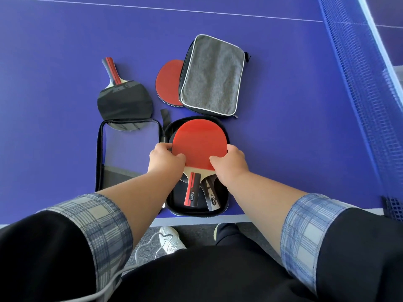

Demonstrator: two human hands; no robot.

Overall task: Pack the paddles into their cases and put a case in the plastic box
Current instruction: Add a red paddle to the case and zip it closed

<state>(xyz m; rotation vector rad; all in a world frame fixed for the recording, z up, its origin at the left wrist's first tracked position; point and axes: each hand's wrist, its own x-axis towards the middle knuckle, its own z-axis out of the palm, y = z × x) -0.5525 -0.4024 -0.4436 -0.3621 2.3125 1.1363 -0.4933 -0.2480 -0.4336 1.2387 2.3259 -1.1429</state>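
Both bare forearms (139, 192) reach forward (plaid cuffs (102, 225) rolled back); left hand (166, 159) and right hand (231, 164) pinch opposite edges of a red-faced wooden paddle (199, 142), thumbs on top.

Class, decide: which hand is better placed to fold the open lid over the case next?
Probably left. The left hand grips the red paddle at its edge beside the lid, which lies flat on that side; the right hand grips the far edge.

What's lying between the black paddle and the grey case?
A red paddle, partly covered by the grey case, apart from the black paddle, in the head view.
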